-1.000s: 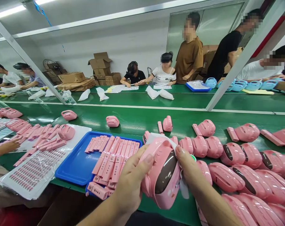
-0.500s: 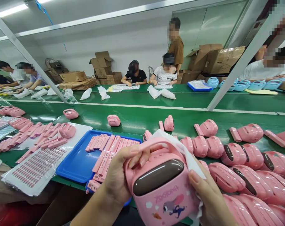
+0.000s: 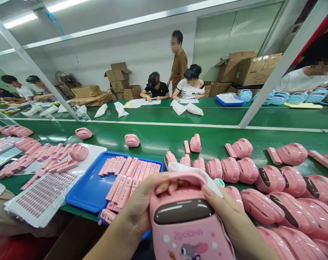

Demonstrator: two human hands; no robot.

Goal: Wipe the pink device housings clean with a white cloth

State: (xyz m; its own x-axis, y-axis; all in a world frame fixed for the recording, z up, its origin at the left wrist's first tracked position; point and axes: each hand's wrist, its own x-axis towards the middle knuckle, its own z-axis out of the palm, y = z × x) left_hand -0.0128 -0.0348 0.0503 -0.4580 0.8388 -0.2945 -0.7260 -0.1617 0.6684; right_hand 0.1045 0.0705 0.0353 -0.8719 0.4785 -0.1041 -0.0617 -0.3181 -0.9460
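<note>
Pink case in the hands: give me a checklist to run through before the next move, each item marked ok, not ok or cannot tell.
1. Left hand gripping the pink case: ok, fingers under its handle.
2. Right hand supporting it: ok, at the upper corner, with white cloth.
3. Dark panel visible: ok, uncovered by the hands.
4. Whole print visible: not ok, cut off by the picture's bottom edge.
5. Back unmarked: cannot tell, turned away.
</note>
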